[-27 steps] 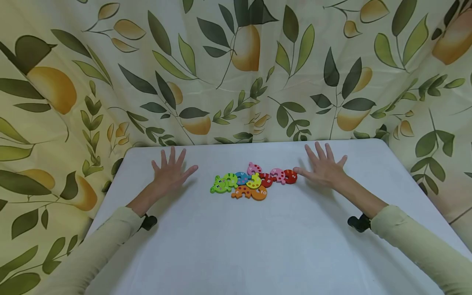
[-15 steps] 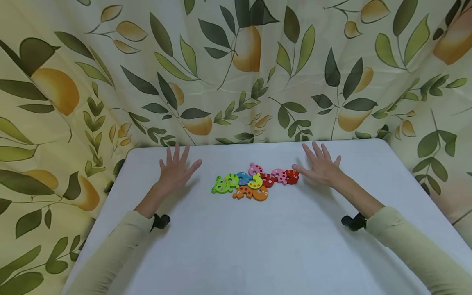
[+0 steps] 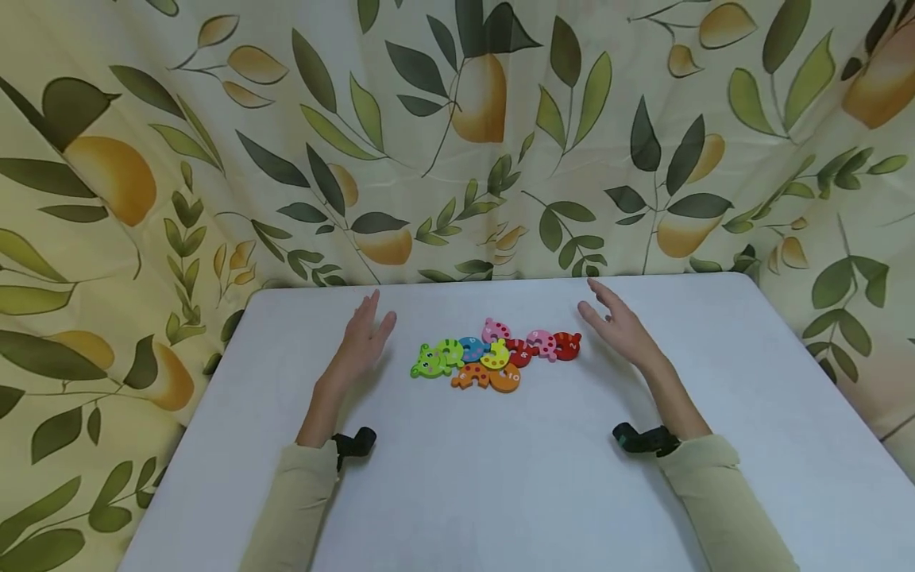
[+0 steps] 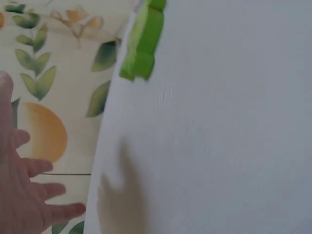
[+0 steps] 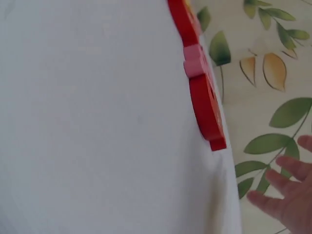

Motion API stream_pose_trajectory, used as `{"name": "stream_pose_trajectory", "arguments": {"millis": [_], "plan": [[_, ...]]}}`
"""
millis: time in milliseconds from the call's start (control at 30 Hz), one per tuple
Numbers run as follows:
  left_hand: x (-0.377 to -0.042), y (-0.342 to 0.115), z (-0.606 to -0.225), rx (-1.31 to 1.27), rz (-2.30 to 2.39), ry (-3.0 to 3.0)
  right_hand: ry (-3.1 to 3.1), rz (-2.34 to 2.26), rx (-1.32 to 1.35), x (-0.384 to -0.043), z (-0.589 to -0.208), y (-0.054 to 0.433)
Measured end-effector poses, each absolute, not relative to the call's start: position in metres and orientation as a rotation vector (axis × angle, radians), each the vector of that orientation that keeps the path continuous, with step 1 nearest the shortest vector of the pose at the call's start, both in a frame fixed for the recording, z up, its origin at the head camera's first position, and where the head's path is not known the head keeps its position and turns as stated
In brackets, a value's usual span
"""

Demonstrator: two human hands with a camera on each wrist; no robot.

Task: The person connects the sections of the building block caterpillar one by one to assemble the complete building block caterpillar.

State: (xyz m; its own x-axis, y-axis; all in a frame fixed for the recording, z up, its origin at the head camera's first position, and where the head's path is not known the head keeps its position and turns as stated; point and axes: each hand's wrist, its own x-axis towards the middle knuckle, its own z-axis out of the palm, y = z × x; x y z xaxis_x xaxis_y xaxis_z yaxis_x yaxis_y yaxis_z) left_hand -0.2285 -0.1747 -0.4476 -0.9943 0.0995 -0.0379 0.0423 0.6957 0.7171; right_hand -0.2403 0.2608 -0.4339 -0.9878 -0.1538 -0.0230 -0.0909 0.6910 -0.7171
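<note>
Several brightly coloured puzzle pieces, some with numbers, lie in a cluster at the far middle of the table. A green piece with a face (image 3: 429,361) marks its left end, and a red piece (image 3: 568,345) its right end. Blue (image 3: 472,348), yellow (image 3: 495,355), pink (image 3: 495,329) and orange (image 3: 505,379) pieces lie between. My left hand (image 3: 360,338) hovers left of the green piece, fingers extended, holding nothing. Right of the red piece, my right hand (image 3: 622,326) is also raised and bare, palm turned inward. Both wrist views show spread fingers apart from the pieces.
The white table (image 3: 457,477) has its back edge just beyond the pieces. A curtain (image 3: 457,183) printed with leaves and fruit hangs behind and at the sides. Black wrist cameras (image 3: 355,442) are strapped at both cuffs.
Both forearms have swung inward and the hands have turned from palms down to palms facing each other. In the head view their fingers look less spread. The puzzle pieces stay where they were.
</note>
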Motion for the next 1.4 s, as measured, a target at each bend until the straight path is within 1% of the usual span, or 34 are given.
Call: {"name": "stream_pose_trajectory", "arguments": {"millis": [167, 400, 600, 767, 967, 1133, 1400], "plan": [[-0.215, -0.160, -0.453, 0.208, 1.461, 2.690, 2.661, -1.422, -0.111, -0.235, -0.449, 0.262], [-0.205, -0.137, -0.466, 0.209, 1.642, 2.489, 2.353, -1.729, -0.024, -0.229, -0.474, 0.260], [-0.200, -0.126, -0.482, 0.223, 1.520, 2.478, 2.303, -1.758, -0.042, -0.224, -0.483, 0.260], [-0.201, -0.120, -0.488, 0.332, 1.344, 2.592, 2.337, -1.730, -0.082, -0.222, -0.485, 0.262], [-0.201, -0.119, -0.487, 0.334, 1.194, 2.668, 2.370, -1.659, -0.135, -0.225, -0.485, 0.262], [-0.201, -0.121, -0.485, 0.318, 1.167, 2.687, 2.378, -1.633, -0.142, -0.227, -0.485, 0.262], [-0.198, -0.128, -0.477, 0.376, 1.111, 2.699, 2.359, -1.621, -0.157, -0.227, -0.483, 0.262]]}}
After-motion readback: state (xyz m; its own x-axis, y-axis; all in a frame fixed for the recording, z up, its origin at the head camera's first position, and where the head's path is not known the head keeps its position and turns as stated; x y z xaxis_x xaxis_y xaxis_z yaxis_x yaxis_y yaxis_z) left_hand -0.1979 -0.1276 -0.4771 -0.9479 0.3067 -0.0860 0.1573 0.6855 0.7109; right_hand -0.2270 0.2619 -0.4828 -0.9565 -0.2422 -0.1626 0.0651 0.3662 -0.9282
